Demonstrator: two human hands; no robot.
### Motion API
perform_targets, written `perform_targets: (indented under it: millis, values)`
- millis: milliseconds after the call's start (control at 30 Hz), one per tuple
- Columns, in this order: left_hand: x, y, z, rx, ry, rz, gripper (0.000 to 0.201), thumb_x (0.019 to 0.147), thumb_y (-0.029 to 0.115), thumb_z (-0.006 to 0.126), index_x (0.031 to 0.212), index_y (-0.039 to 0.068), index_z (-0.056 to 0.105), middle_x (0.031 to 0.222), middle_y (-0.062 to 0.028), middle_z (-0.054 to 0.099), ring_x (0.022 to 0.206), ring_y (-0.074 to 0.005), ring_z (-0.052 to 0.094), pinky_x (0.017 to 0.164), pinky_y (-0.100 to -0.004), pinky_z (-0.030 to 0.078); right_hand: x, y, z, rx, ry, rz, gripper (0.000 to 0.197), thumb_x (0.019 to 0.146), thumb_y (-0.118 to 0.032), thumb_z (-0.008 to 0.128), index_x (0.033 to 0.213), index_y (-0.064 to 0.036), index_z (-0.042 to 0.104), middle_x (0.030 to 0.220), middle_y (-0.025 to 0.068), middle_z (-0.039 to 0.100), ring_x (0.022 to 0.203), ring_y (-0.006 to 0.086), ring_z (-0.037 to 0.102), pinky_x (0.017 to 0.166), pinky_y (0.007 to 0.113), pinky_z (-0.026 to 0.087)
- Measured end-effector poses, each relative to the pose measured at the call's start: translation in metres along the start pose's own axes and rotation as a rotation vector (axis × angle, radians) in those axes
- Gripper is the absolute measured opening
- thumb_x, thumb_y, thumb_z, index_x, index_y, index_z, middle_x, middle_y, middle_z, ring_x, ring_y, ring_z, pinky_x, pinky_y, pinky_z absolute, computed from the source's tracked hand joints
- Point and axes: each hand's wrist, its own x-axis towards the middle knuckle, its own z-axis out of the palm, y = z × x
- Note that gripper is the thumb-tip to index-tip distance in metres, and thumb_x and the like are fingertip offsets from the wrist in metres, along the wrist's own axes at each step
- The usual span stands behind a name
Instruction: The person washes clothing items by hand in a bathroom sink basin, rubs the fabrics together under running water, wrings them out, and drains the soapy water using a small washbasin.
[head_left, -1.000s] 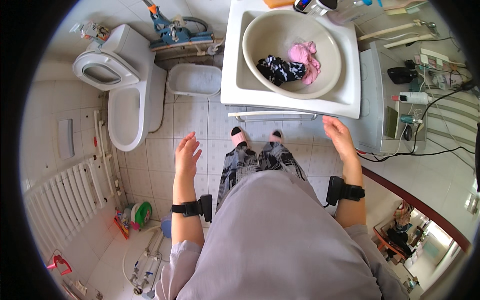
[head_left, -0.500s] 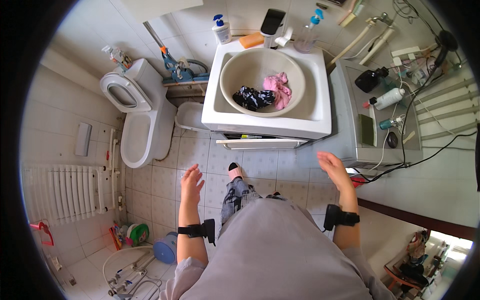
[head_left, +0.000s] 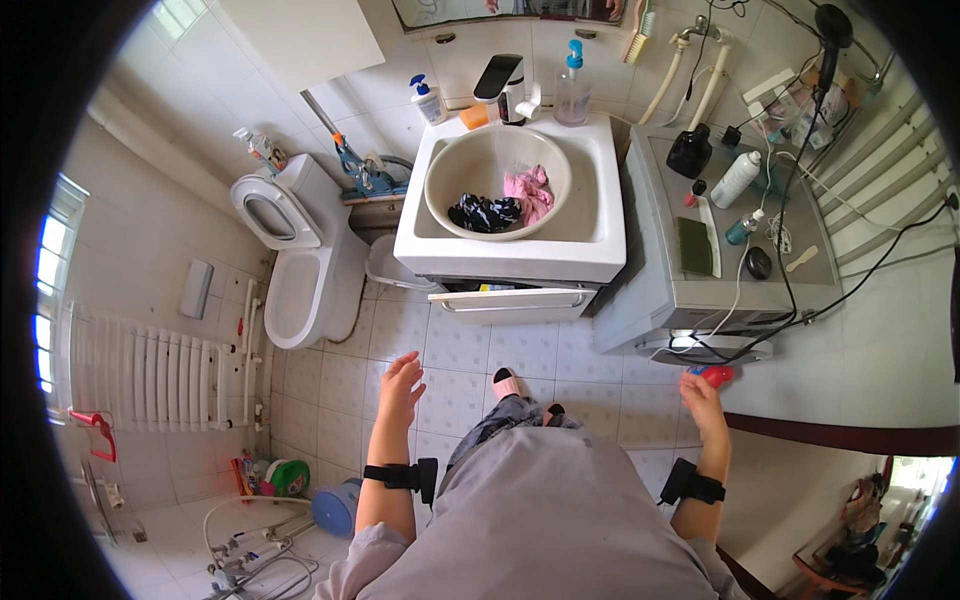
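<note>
Your left hand (head_left: 400, 385) hangs open and empty over the floor tiles, while your right hand (head_left: 700, 395) is closed around a small red thing (head_left: 716, 375) beside the washing machine (head_left: 690, 290). It looks light and hard, possibly slick; keep your fingers round its middle.

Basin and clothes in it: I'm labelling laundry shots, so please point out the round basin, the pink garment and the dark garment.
Round basin (head_left: 455, 170): head view, bare inner wall, left side.
Pink garment (head_left: 528, 190): head view, its middle.
Dark garment (head_left: 482, 213): head view, its middle.
</note>
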Motion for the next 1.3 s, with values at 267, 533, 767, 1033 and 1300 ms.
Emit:
perform_targets:
  millis: [267,533,767,1033,1300]
  values:
    - [0.009,-0.024,-0.003,-0.026,-0.050,0.016,0.034,0.081,0.020,0.056,0.114,0.012,0.052,0.111,-0.0030,0.048,0.105,-0.0199,0.046,0.086,-0.0376,0.040,-0.022,-0.032,0.021,-0.033,-0.080,0.108,0.034,0.082,-0.019,0.056,0.112,-0.0035,0.053,0.098,0.0037,0.058,0.086,0.0092,0.052,0.071,0.021,0.041]
    - [-0.015,-0.040,-0.031,-0.145,0.070,0.030,0.036,0.081,0.021,0.056,0.115,0.012,0.051,0.113,-0.0053,0.048,0.103,-0.0215,0.048,0.084,-0.0380,0.039,0.007,-0.032,0.039,-0.128,-0.192,-0.014,0.034,0.081,-0.014,0.057,0.113,-0.0026,0.053,0.101,0.0081,0.059,0.092,0.0140,0.054,0.080,0.025,0.042]
    - [-0.038,-0.033,-0.028,-0.183,0.132,-0.003,0.036,0.080,0.021,0.056,0.115,0.014,0.051,0.120,-0.0054,0.045,0.108,-0.0240,0.045,0.090,-0.0412,0.035,0.016,-0.021,0.050,-0.163,-0.333,-0.045,0.037,0.082,-0.019,0.057,0.114,-0.0025,0.051,0.105,0.0072,0.056,0.094,0.0129,0.052,0.081,0.026,0.042]
    - [-0.027,-0.030,-0.006,-0.138,0.044,0.020,0.034,0.080,0.022,0.057,0.113,0.013,0.053,0.112,-0.0031,0.048,0.105,-0.0214,0.046,0.085,-0.0375,0.038,0.005,-0.028,0.038,-0.216,-0.268,-0.001,0.038,0.082,-0.018,0.057,0.115,-0.0009,0.051,0.106,0.0117,0.058,0.098,0.0161,0.054,0.083,0.026,0.042]
    - [-0.016,-0.039,-0.001,-0.126,0.026,0.011,0.035,0.079,0.023,0.057,0.112,0.011,0.053,0.110,-0.0040,0.048,0.106,-0.0211,0.044,0.090,-0.0407,0.036,-0.003,-0.023,0.033,-0.226,-0.247,0.009,0.038,0.081,-0.018,0.057,0.115,-0.0004,0.051,0.107,0.0124,0.058,0.098,0.0170,0.054,0.083,0.027,0.042]
